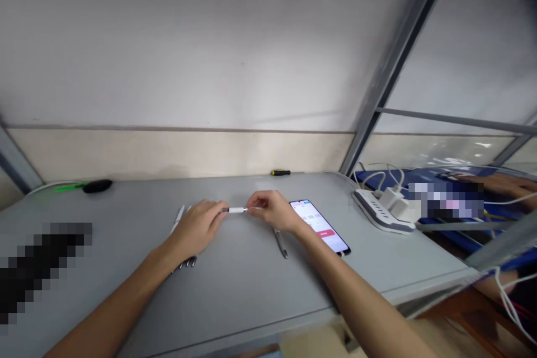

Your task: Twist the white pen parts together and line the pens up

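Note:
My left hand (197, 227) and my right hand (272, 210) meet over the middle of a grey table (235, 291). Between them they hold a slim white pen (237, 210), level with the table, one end pinched in each hand's fingers. Several more pens (178, 218) lie under and beside my left hand, their tips (189, 262) showing near my wrist. One grey pen (280, 243) lies just under my right wrist. A phone (321, 226) with a lit screen lies flat right of my right hand.
A white power strip (381, 210) with plugs and cables sits at the table's right edge. A small screwdriver (280, 172) and a black object (97, 185) lie along the back wall. Another person's hand (503, 183) rests on a blue surface at far right. A metal frame post (377, 95) rises there.

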The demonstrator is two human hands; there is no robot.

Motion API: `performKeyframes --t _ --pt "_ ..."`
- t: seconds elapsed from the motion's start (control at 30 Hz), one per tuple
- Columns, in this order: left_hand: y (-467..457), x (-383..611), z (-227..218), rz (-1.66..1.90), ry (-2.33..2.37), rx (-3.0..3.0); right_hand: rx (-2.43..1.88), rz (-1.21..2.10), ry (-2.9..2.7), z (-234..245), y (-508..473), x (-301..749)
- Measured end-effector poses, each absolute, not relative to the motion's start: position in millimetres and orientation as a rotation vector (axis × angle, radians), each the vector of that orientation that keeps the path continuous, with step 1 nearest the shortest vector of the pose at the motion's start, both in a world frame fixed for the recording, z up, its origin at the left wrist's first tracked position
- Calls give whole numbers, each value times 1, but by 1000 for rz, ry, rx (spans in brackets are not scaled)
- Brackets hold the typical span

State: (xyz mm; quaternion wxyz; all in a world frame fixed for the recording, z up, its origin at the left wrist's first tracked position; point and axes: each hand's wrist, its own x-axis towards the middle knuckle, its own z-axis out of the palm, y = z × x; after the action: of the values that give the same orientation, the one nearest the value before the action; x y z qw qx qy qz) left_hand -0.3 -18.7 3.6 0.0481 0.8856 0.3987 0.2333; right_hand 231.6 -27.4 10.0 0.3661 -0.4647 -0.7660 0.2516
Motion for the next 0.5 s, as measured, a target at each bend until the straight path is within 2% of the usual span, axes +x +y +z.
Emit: performKeyframes --t 0.2,0.5 --pt "-15 -3 2 779 1199 2673 -1225 276 -2053 6 -21 239" --pt "-12 -6 3 822 1284 2653 -1360 100 -2014 2 -14 249"
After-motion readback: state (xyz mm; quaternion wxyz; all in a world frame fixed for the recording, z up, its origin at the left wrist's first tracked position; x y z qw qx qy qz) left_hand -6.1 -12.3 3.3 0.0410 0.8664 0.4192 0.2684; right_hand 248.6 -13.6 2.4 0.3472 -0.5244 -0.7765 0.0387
